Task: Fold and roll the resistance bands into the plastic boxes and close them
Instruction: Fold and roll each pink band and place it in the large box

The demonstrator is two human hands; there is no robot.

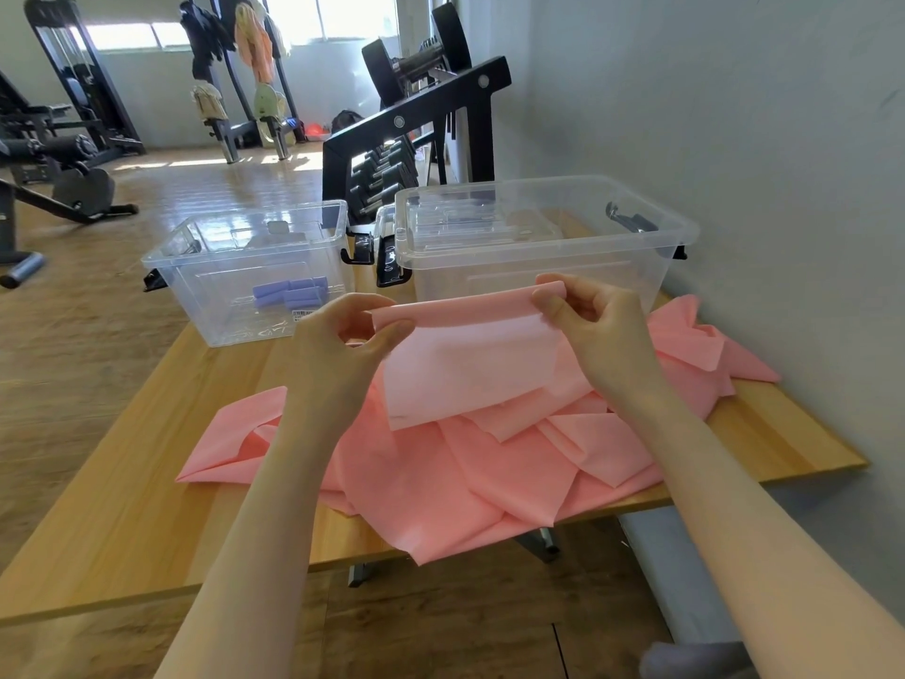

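A long pink resistance band (440, 463) lies crumpled across the wooden table (122, 507). Its near end is lifted and folded over at the top. My left hand (352, 335) pinches the left corner of that fold and my right hand (587, 321) pinches the right corner, holding the flap above the pile. Behind the hands stand two clear plastic boxes. The smaller box (196, 267) on the left is uncovered and holds rolled purple bands (289, 294). The larger box (651, 237) on the right is uncovered too, with clear lids lying inside it.
A grey wall runs close along the table's right side. A black dumbbell rack (416, 134) stands just behind the boxes. Gym machines and a wooden floor fill the room to the left. Black latches hang on the box ends.
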